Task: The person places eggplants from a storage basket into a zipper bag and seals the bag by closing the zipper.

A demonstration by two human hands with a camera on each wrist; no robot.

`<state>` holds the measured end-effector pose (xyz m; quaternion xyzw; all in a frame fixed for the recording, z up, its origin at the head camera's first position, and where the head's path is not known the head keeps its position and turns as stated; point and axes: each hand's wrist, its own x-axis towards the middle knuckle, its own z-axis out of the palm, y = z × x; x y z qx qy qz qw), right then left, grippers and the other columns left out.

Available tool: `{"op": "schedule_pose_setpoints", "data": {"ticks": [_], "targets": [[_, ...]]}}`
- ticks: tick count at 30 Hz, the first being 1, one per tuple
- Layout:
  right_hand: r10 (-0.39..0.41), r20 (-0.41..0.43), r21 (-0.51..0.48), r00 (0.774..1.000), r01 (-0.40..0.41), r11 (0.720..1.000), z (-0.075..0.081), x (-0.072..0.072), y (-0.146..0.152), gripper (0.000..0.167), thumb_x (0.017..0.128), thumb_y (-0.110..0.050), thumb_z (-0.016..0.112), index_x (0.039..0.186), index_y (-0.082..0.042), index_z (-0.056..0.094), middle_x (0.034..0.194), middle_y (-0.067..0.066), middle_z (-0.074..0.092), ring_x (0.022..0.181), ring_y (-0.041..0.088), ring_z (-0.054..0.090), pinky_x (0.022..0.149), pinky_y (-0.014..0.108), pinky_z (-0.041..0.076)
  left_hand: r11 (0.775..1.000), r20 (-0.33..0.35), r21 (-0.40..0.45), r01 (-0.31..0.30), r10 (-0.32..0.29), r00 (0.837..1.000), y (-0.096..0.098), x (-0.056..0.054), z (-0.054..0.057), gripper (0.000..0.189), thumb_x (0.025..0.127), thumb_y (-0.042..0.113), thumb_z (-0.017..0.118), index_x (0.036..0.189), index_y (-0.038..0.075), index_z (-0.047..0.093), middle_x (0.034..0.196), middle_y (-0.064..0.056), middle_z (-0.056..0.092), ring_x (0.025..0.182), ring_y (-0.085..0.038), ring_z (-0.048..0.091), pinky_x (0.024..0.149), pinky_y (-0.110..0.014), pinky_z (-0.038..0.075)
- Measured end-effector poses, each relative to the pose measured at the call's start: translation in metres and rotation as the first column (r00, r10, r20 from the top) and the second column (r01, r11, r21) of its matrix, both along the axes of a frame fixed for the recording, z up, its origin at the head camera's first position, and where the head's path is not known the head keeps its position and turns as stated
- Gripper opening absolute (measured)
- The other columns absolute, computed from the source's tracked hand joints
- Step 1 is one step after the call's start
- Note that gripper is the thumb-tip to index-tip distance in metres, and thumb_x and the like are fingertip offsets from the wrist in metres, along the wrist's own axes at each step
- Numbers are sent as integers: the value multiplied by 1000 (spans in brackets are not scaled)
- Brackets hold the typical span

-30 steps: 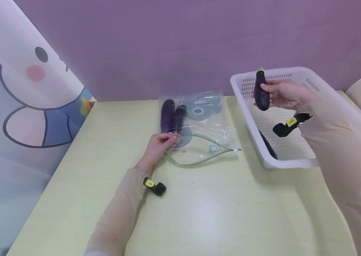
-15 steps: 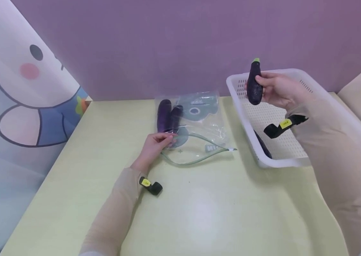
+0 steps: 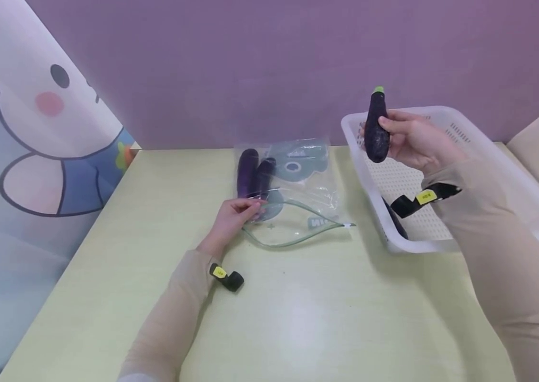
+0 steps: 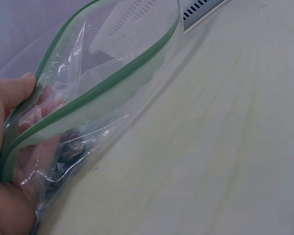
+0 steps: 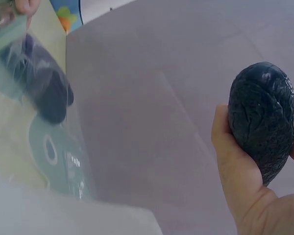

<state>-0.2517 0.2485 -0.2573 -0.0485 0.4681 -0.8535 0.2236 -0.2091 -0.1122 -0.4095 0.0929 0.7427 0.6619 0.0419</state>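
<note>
Dark purple and glossy, an eggplant (image 3: 376, 127) with a green stem end is standing nearly upright in the upper right of the head view, where the person's right hand (image 3: 419, 139) is gripping it between thumb and fingers. It is overlapping the far left corner of a white perforated basket (image 3: 429, 245), which is sitting on the right of the frame. Inside the basket, a second eggplant (image 3: 395, 220) is lying along the left wall, partly hidden by the rim.

At the centre, a clear zip bag (image 3: 298, 164) with blue-green print is lying on a pale yellow table (image 3: 298, 313). Its green-edged mouth is gaping toward the bottom of the frame, and the left hand (image 3: 233, 215) is pinching the left part of that edge with thumb and fingers. Two more eggplants, a longer one (image 3: 247, 170) and a shorter one (image 3: 264, 175), are resting side by side in the bag's left half. Behind everything, a purple backdrop (image 3: 202, 69) is filling the top; at the left, a cartoon-printed cloth (image 3: 35, 185) is hanging.
</note>
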Motion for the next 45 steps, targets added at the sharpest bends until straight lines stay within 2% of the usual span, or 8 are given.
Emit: {"op": "schedule_pose_setpoints", "data": {"ticks": [3,8,12,18,26,35,40,45], "targets": [[26,-24,8,999,-26,1000,2,4,-6,62,96,-2,47,147,-3,12,105,17,62,95,22,65,79,39,56,1000,-5,-12,-5,5,1000,1,-1,0,22,89,2,61,105,-14,61,101,-15,71,72,1,64,71,-15,52],[63,-82,27,995,-61,998,3,9,-17,45,95,-1,49,135,-1,29,105,17,63,95,24,66,79,40,56,1000,-5,-24,-16,16,1000,1,-2,-1,22,89,2,60,106,-14,61,110,-21,67,74,1,64,71,-15,52],[107,-118,23,987,-105,994,2,12,-25,40,95,-1,49,131,1,33,103,18,64,93,26,67,79,40,56,1000,-6,-15,-18,18,1000,0,-2,-2,23,90,1,60,106,-15,61,111,-24,65,74,2,65,71,-15,52],[133,-121,40,984,-129,991,1,13,-29,33,94,0,51,126,-1,40,101,18,67,93,26,68,78,39,56,1000,-6,-13,-24,24,1000,-1,-1,-2,23,90,1,60,106,-15,60,111,-23,66,74,2,65,71,-15,52],[147,-112,77,983,-139,987,-2,25,-27,54,96,-2,49,142,1,21,108,15,65,97,25,66,80,38,56,1000,4,20,21,-21,1000,11,-3,-1,23,90,-2,58,107,-17,59,114,-30,61,73,2,65,72,-16,53],[86,64,85,994,-92,992,4,38,-44,67,94,-7,55,147,1,15,104,17,65,96,23,66,82,39,56,1000,10,11,21,-21,1000,14,-6,-2,23,90,-1,59,107,-16,60,111,-24,65,74,1,65,72,-17,53],[109,57,79,992,-114,990,6,46,-51,72,94,-9,56,149,-1,11,104,15,65,97,22,66,83,39,55,1000,23,7,22,-22,999,12,-5,-3,23,90,0,59,107,-16,59,111,-25,65,75,2,65,73,-17,53],[146,14,102,989,-147,984,1,56,-61,72,96,-9,52,152,-12,8,106,13,64,99,20,65,85,41,55,999,-29,28,37,-36,999,12,-4,-3,23,89,7,64,104,-10,65,104,-18,70,75,1,65,72,-16,53]]}}
